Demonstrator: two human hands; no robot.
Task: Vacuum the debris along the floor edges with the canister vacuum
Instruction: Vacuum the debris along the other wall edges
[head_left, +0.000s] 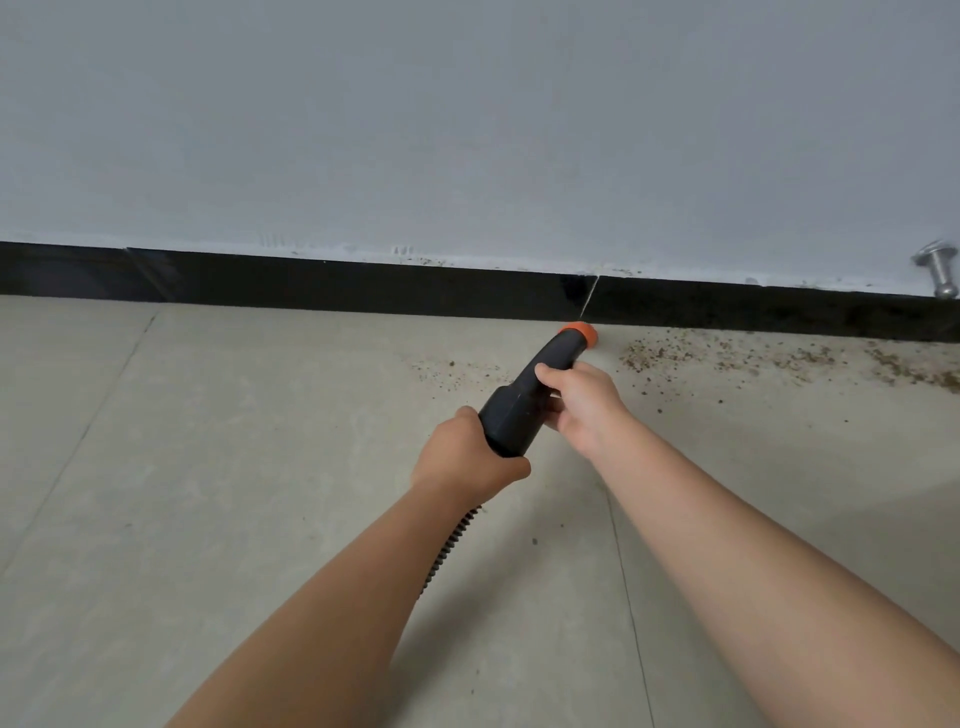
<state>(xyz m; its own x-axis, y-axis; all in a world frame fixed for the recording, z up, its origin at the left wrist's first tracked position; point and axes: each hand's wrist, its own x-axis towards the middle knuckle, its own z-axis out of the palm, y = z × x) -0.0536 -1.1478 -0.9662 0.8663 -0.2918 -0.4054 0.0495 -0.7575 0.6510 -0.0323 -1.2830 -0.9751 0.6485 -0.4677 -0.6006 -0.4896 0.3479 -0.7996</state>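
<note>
Both forearms are stretched out over the tiled floor (218, 467). Rear end of the black vacuum nozzle (530, 400) is gripped by the left hand (465, 457), with the ribbed hose (452, 540) trailing under the wrist; the middle is wrapped by the right hand (584, 402). Its orange tip (581, 332) is parked just beside the black baseboard (311, 283). Brown debris (753, 358) is scattered along the edge to the right, plenty of bare tile left. A metal door stopper (940, 270) is stuck on the wall far right.
</note>
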